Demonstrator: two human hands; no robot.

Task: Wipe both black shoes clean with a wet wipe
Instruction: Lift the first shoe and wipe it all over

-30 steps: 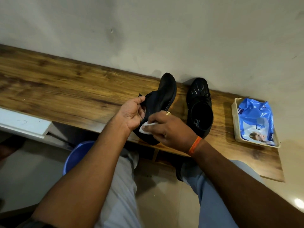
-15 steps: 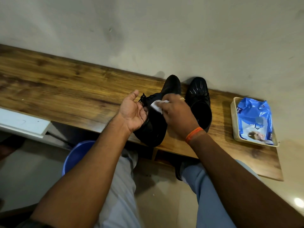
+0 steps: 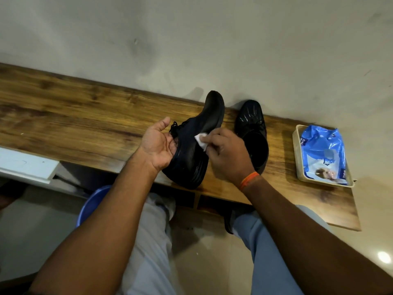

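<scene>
A black lace-up shoe (image 3: 197, 143) is tilted on its side over the near edge of the wooden shelf (image 3: 74, 116), toe pointing toward the wall. My left hand (image 3: 158, 146) holds it at the laced top, fingers tucked behind the upper. My right hand (image 3: 228, 155) pinches a small white wet wipe (image 3: 201, 140) and presses it against the shoe's side. The second black shoe (image 3: 253, 128) stands upright on the shelf just right of it, partly hidden by my right hand.
A beige tray (image 3: 297, 165) at the shelf's right end holds a blue wet-wipe pack (image 3: 324, 154). A grey wall runs right behind the shelf. A blue tub (image 3: 91, 206) sits on the floor under my left arm. A white ledge (image 3: 25, 165) juts out at left.
My right hand slid the wipe from the heel area up to the laced top, then down onto the shoe's side. The shoe tipped further onto its side in my left hand.
</scene>
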